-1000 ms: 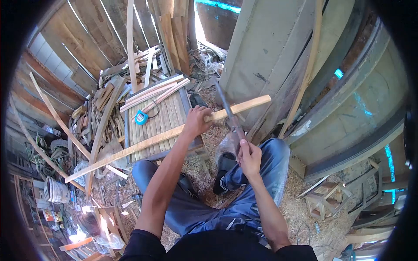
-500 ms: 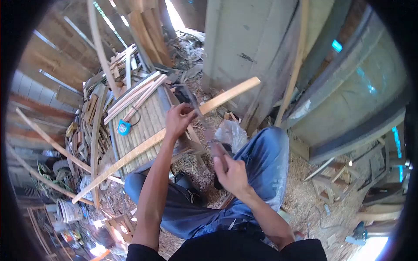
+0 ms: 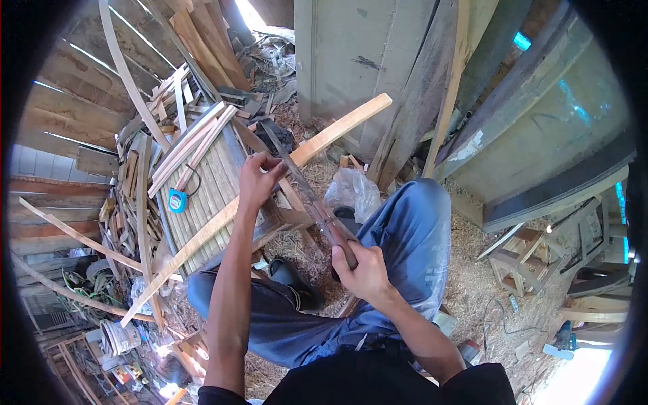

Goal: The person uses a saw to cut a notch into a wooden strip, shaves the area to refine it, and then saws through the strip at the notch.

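Note:
My right hand (image 3: 366,271) is closed around the wooden handle of a long-bladed tool (image 3: 300,179), whose blade points up and left across a long wooden strip (image 3: 196,241). My left hand (image 3: 260,177) grips the strip beside the blade, fingers pressed together. The strip lies diagonally over a slatted bench (image 3: 214,162), its far end sticking out to the upper right past the blade. On the bench are several thin strips (image 3: 196,152) and a blue tape measure (image 3: 177,200).
Wood offcuts (image 3: 127,196) are heaped left of the bench. A clear plastic bag (image 3: 353,193) lies on the shavings-covered floor ahead of my knees. At the right stands a small wooden frame (image 3: 523,260); a large panel (image 3: 364,61) rises ahead.
The view has shifted slightly, so the bench and strip sit farther left. The tool's blade, blurred before, now shows sharply across the strip. Both hands keep their holds.

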`<state>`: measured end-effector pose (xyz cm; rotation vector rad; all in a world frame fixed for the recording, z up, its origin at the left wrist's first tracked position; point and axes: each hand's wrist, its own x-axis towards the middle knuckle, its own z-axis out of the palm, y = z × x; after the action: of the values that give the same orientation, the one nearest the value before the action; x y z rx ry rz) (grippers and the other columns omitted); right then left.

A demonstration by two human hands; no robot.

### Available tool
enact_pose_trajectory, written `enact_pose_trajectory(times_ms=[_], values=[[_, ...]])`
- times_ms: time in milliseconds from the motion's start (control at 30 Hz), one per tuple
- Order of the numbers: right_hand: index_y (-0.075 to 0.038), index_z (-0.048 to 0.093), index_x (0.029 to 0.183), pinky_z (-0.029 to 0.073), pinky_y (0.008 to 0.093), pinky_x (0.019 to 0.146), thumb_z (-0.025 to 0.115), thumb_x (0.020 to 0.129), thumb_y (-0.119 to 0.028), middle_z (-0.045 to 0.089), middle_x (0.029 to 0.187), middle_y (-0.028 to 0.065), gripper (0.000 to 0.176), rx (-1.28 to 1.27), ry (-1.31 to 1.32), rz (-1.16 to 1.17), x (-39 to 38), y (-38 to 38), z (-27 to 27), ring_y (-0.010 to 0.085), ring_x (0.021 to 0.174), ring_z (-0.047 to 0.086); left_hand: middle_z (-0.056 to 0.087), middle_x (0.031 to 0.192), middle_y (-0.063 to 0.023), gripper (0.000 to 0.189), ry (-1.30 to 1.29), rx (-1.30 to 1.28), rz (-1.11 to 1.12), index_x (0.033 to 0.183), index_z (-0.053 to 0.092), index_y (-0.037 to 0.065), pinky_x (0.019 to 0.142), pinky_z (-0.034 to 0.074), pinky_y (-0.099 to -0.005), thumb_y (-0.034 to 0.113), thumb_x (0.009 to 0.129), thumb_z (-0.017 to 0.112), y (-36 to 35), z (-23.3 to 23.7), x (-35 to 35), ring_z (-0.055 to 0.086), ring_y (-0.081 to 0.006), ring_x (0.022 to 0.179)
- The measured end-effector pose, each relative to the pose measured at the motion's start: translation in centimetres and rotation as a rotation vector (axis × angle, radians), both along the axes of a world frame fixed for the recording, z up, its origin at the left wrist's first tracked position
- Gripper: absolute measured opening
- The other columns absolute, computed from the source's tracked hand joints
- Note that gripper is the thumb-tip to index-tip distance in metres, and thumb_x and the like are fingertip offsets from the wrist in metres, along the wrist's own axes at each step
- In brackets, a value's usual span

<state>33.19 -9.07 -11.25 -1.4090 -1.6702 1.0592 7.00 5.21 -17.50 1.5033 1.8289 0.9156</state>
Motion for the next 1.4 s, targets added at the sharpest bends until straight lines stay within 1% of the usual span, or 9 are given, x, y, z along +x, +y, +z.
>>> enact_pose_trajectory(times_ms=[533, 633, 733, 867, 900, 1133, 1267, 1333, 1400], values=[[0.000, 0.059, 0.070, 0.049, 0.0464, 0.052, 0.063, 0.089, -0.025, 0.057, 0.059, 0.0236, 0.032, -0.040, 0.017, 0.036, 0.3, 0.9, 0.1, 0.0423, 0.058, 0.061, 0.065, 0.071, -0.0107, 0.020, -0.074, -0.060, 0.024, 0.081, 0.071, 0.001, 0.071, 0.047, -0.0343, 0.018, 0.074, 0.080, -0.2, 2.1, 0.9, 0.060, -0.0220, 0.076], [0.000, 0.067, 0.081, 0.046, 0.0360, 0.049, 0.061, 0.090, -0.022, 0.054, 0.053, 0.0142, 0.025, -0.079, 0.077, 0.015, 2.3, -1.1, 0.3, 0.0273, 0.049, 0.062, 0.066, 0.071, -0.0108, 0.020, 0.089, -0.008, 0.009, 0.081, 0.072, 0.002, 0.072, 0.046, -0.0351, 0.019, 0.074, 0.080, -0.5, 2.1, 0.9, 0.060, -0.0228, 0.077], [0.001, 0.067, 0.079, 0.046, 0.0360, 0.049, 0.061, 0.091, -0.022, 0.053, 0.053, 0.0156, 0.027, -0.053, 0.084, 0.001, 0.6, 0.1, -0.1, 0.0278, 0.047, 0.060, 0.067, 0.074, -0.0059, 0.013, 0.026, -0.002, -0.042, 0.081, 0.067, 0.000, 0.066, 0.046, -0.0273, 0.010, 0.079, 0.075, 0.1, 1.0, 0.5, 0.059, -0.0107, 0.070], [0.002, 0.063, 0.073, 0.042, 0.0361, 0.048, 0.061, 0.092, -0.024, 0.051, 0.053, 0.0180, 0.032, -0.098, 0.078, -0.054, -2.2, 2.9, 0.8, 0.0284, 0.044, 0.054, 0.066, 0.073, -0.0086, 0.022, 0.070, -0.064, 0.006, 0.083, 0.071, 0.002, 0.070, 0.046, -0.0318, 0.021, 0.075, 0.079, -0.2, 1.7, 0.7, 0.061, -0.0176, 0.074], [0.003, 0.061, 0.072, 0.040, 0.0342, 0.047, 0.059, 0.093, -0.024, 0.047, 0.051, 0.0149, 0.035, -0.080, 0.079, -0.059, -2.1, 2.4, 1.1, 0.0217, 0.043, 0.052, 0.066, 0.072, -0.0106, 0.028, 0.072, -0.107, 0.034, 0.082, 0.073, 0.005, 0.075, 0.047, -0.0350, 0.030, 0.072, 0.082, -0.2, 1.9, 0.8, 0.062, -0.0233, 0.078], [0.001, 0.055, 0.066, 0.035, 0.0277, 0.046, 0.054, 0.097, -0.026, 0.049, 0.052, -0.0016, 0.041, -0.216, 0.121, -0.025, 1.2, -2.0, -0.1, 0.0057, 0.048, 0.043, 0.070, 0.072, -0.0070, 0.037, 0.120, -0.067, 0.005, 0.080, 0.074, 0.008, 0.077, 0.049, -0.0361, 0.044, 0.072, 0.079, -0.6, 2.5, 1.2, 0.065, -0.0251, 0.077], [0.002, 0.054, 0.066, 0.036, 0.0309, 0.046, 0.054, 0.097, -0.026, 0.043, 0.050, 0.0040, 0.041, -0.203, 0.091, -0.047, -0.7, -0.3, -0.4, 0.0093, 0.046, 0.042, 0.071, 0.071, -0.0049, 0.038, 0.076, -0.036, -0.021, 0.079, 0.074, 0.009, 0.082, 0.046, -0.0373, 0.046, 0.073, 0.077, -0.2, 2.5, 1.2, 0.066, -0.0241, 0.076], [0.003, 0.055, 0.068, 0.037, 0.0339, 0.046, 0.055, 0.096, -0.025, 0.039, 0.048, 0.0091, 0.040, -0.194, 0.075, -0.069, -0.6, -0.3, 0.1, 0.0129, 0.044, 0.042, 0.069, 0.072, -0.0104, 0.030, 0.138, -0.040, -0.019, 0.083, 0.072, 0.002, 0.063, 0.048, -0.0332, 0.031, 0.077, 0.079, -0.5, 3.2, 1.5, 0.064, -0.0191, 0.067], [0.003, 0.057, 0.069, 0.038, 0.0346, 0.046, 0.056, 0.095, -0.024, 0.039, 0.049, 0.0102, 0.038, -0.139, 0.023, -0.042, 0.2, -1.9, 1.1, 0.0137, 0.044, 0.042, 0.069, 0.074, -0.0114, 0.031, 0.159, 0.006, -0.021, 0.083, 0.072, 0.003, 0.065, 0.048, -0.0346, 0.033, 0.076, 0.078, -0.7, 3.5, 1.7, 0.065, -0.0216, 0.070]])
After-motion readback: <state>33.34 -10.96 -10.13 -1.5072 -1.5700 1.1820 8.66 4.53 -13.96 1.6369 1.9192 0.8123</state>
